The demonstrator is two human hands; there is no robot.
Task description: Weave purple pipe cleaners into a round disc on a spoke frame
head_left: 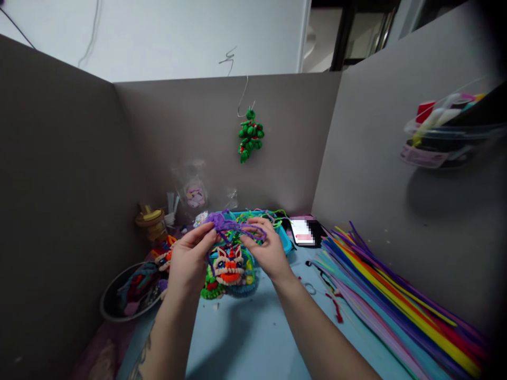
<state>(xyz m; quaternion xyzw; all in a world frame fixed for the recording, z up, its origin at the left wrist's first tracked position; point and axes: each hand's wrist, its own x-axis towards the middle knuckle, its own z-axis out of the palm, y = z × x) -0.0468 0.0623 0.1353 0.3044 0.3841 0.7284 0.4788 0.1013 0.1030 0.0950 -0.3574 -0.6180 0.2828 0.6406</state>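
A bundle of purple fuzzy stems (217,221) is stretched between my two hands above the blue table. My left hand (193,253) pinches its left part between thumb and fingers. On the other side, my right hand (266,248) is closed on the looped purple strands. Just below and between the hands sits a lion-like face piece (229,268) in cream, orange and red, with green and blue fuzzy pieces around it. Behind the hands, a blue tray (284,240) holds green strands, partly hidden by my right hand.
Long multicoloured stems (396,295) lie along the right side. A phone (304,232) rests at the back right. On the left are a dark bowl (106,301) and a yellow-lidded jar (152,224). Green ornaments (251,136) hang on the back panel; a basket (447,137) hangs right.
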